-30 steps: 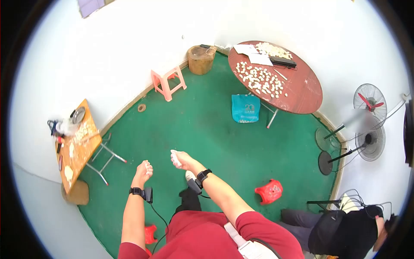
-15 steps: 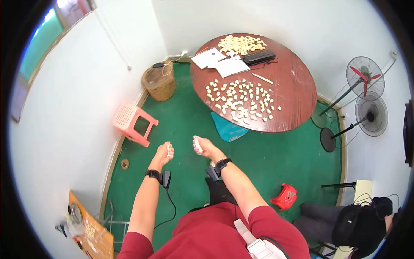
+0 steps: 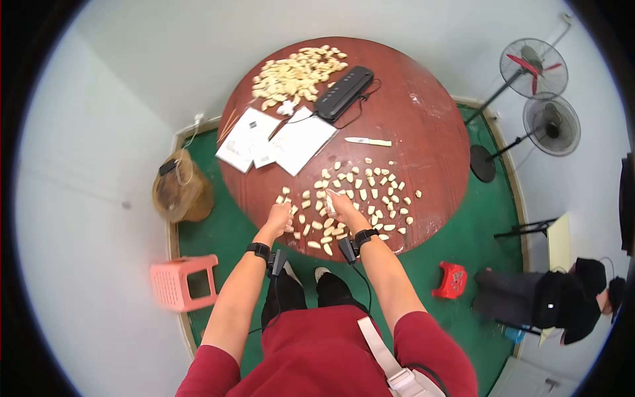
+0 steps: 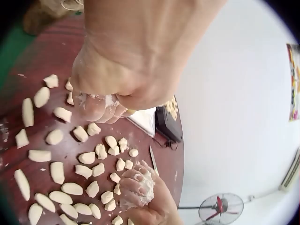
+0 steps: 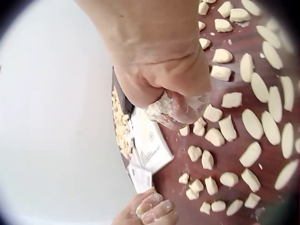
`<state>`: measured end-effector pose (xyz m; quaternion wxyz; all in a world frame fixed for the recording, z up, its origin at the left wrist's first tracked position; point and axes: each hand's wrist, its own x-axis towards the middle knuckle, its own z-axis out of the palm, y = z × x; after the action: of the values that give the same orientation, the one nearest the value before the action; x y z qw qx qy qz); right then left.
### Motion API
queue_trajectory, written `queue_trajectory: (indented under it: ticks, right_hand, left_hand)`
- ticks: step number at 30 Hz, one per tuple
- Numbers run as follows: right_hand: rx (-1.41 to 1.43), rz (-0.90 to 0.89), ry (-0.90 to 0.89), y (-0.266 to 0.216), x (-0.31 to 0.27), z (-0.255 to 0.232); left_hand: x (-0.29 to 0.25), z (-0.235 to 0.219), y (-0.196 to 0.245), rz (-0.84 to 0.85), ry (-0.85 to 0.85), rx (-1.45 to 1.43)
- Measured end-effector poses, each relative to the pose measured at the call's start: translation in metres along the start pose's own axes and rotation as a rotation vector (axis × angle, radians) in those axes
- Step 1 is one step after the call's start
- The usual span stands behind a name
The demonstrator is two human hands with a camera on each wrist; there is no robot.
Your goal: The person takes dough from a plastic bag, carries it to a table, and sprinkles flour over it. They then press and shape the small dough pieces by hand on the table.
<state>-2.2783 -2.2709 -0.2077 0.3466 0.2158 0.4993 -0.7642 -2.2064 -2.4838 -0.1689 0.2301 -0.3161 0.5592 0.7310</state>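
Both my hands are over the near part of a round brown table, among many small cut dough pieces. Curled fingers on my right hand grip a clump of white flour, which shows between thumb and fingers. To its left, my left hand is closed in a loose fist; white flour shows inside the curl, most of it hidden by the fingers. Flour coats the fingers of both hands. Some dough pieces are short chunks, others long ovals, lying apart on the tabletop.
Beyond the dough lie a knife, white papers and a long black device with a cable. Pale curved pieces are piled at the back. Around the table stand a pink stool, wood stump, red stool and fans.
The view has turned and come forward from the open floor to the round table. My two fists, earlier above the green floor, are now over the dough pieces.
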Motion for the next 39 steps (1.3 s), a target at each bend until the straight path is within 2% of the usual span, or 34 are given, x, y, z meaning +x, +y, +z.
queue_trajectory:
  ticks: [1,2,3,4,6,7,9,10,11,12,13,15,19,22,25,27,28,30,33,34,35,36,38,39]
  right_hand:
    - [0.003,-0.038,0.104,-0.010,0.011,-0.001]
    - [-0.086,-0.108,0.143,-0.019,0.017,-0.010]
    - [-0.006,-0.118,0.109,-0.018,0.036,-0.028]
    - [-0.058,-0.132,0.205,-0.027,0.040,-0.032]
    - [-0.179,-0.172,0.367,-0.056,0.025,-0.017]
    - [-0.299,-0.207,0.512,-0.054,0.044,-0.029]
    - [-0.498,-0.286,0.684,-0.012,0.106,-0.079]
    - [-0.595,-0.299,0.786,-0.041,0.071,-0.046]
    - [-0.752,-0.289,0.853,-0.044,0.068,-0.037]
    - [-0.739,-0.296,0.852,-0.048,0.061,-0.023]
    - [-0.731,-0.310,0.856,-0.051,0.058,-0.013]
    - [-0.789,-0.337,0.926,-0.042,0.065,-0.007]
    - [-0.965,-0.495,1.018,-0.048,0.080,-0.006]
    - [-0.960,-0.589,1.072,-0.056,0.090,-0.020]
    - [-0.981,-0.597,1.120,-0.075,0.089,-0.044]
    - [-0.860,-0.490,1.134,-0.088,0.083,-0.066]
    - [-0.927,-0.466,1.183,-0.097,0.073,-0.073]
    - [-0.969,-0.526,1.297,-0.095,0.062,-0.101]
    - [-0.931,-0.489,1.385,-0.081,0.041,-0.136]
    - [-0.938,-0.435,1.466,-0.074,0.033,-0.140]
    - [-0.944,-0.379,1.548,-0.066,0.027,-0.143]
    - [-0.948,-0.379,1.551,-0.061,0.024,-0.137]
    - [-0.811,-0.381,1.414,-0.048,0.024,-0.115]
    - [-0.779,-0.457,1.390,-0.052,0.024,-0.093]
  left_hand:
    - [0.028,0.007,0.012,-0.019,-0.029,0.022]
    - [0.058,0.016,0.023,0.042,-0.056,0.190]
    - [0.082,0.023,0.029,0.102,-0.088,0.358]
    - [0.098,0.031,0.032,0.074,-0.120,0.383]
    - [0.131,0.050,0.047,0.358,-0.062,0.788]
    - [0.152,0.065,0.058,0.526,-0.040,0.966]
    - [0.175,0.079,0.057,0.572,-0.039,1.000]
    - [0.182,0.084,0.053,0.546,-0.069,1.013]
    - [0.190,0.088,0.054,0.625,-0.111,1.036]
    - [0.195,0.092,0.056,0.712,-0.156,1.054]
    - [0.193,0.097,0.061,0.704,-0.191,1.070]
    - [0.189,0.112,0.069,0.640,-0.176,0.999]
    - [0.219,0.131,0.079,0.785,-0.233,1.066]
    - [0.236,0.132,0.086,0.787,-0.264,1.118]
    - [0.245,0.136,0.093,0.824,-0.306,1.183]
    - [0.247,0.136,0.097,0.907,-0.353,1.165]
    - [0.250,0.136,0.096,0.944,-0.374,1.160]
    - [0.246,0.136,0.101,0.929,-0.374,1.151]
    - [0.246,0.135,0.105,0.899,-0.389,1.120]
    - [0.248,0.134,0.106,0.894,-0.399,1.144]
    - [0.249,0.133,0.106,0.889,-0.411,1.167]
    - [0.250,0.133,0.105,0.890,-0.413,1.162]
    - [0.250,0.134,0.102,0.903,-0.399,1.143]
    - [0.251,0.137,0.104,0.905,-0.406,1.137]
